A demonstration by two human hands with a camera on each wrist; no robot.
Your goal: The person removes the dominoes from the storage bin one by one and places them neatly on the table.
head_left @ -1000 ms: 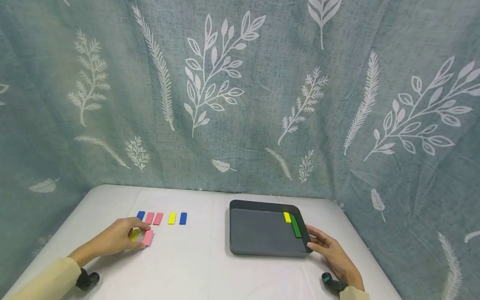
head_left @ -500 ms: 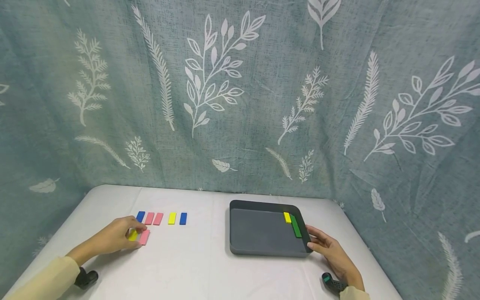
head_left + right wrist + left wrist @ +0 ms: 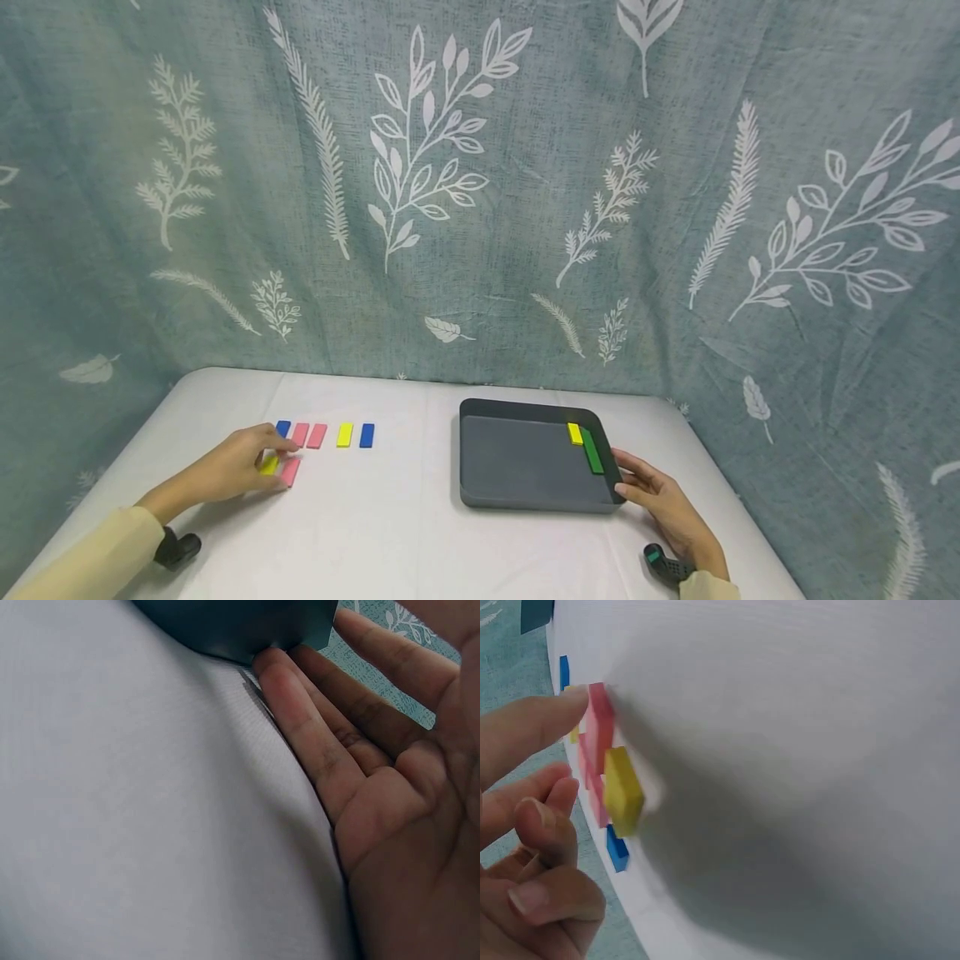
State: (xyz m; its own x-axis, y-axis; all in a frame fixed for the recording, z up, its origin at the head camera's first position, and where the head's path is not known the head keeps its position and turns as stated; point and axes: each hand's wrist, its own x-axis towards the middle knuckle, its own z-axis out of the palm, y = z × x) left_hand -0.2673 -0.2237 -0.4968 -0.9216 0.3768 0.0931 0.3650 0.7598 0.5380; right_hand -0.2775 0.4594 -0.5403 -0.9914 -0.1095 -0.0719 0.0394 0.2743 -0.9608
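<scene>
In the head view my left hand (image 3: 243,467) is spread around a small pink rectangular block (image 3: 290,472). The thumb is at its near end, and the index fingertip stands a little apart from its far end. A yellow block (image 3: 270,464) lies just left of it, partly hidden by the hand. In the left wrist view one fingertip meets the pink block (image 3: 601,727), with the yellow block (image 3: 624,791) beside it. My right hand (image 3: 660,504) rests its fingers and thumb against the right side of a dark grey tray (image 3: 525,506).
Behind the left hand lie a blue block (image 3: 282,428), two pink blocks (image 3: 317,436), a yellow block (image 3: 344,435) and another blue block (image 3: 367,435). Inside the tray, a yellow block (image 3: 574,433) and a longer green block (image 3: 592,452) sit along the right wall. A patterned curtain (image 3: 480,208) hangs behind the table.
The pink block has shifted left, closer to the yellow one, along with my left hand. The index finger has since drawn away from the block. The right hand and tray stay put.
</scene>
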